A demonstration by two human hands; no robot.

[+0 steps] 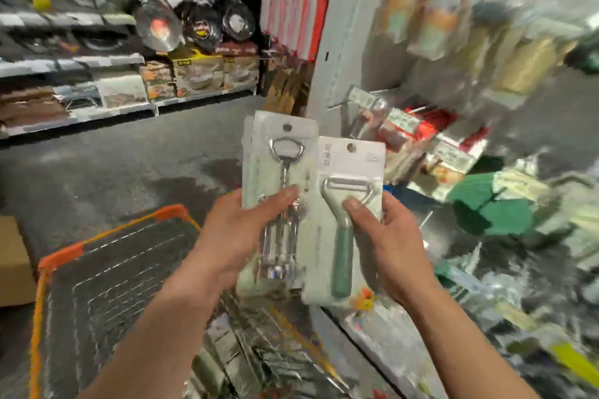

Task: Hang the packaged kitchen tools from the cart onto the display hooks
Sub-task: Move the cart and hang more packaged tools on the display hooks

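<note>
Holding opener pack (279, 152) in left grip (240, 230), thumb across front, fingers behind. Holding peeler pack (348, 168) in right grip (392, 246), thumb pressed on peeler head. Both kept upright, side by side, inner edges touching, hang holes at top. Positioned above orange-rimmed wire cart (64, 256), with blurred packs inside. Near, to right: display (453, 26) of hanging packs, heavily blurred; hooks not discernible. Well apart, to left: shelves (107, 61) with pans and boxes.

A wire cart (61, 256) with an orange rim stands on the grey floor (113, 178). Blurred packages (227, 361) lie in its near right corner. A cardboard box (13, 262) sits beside its left edge.
</note>
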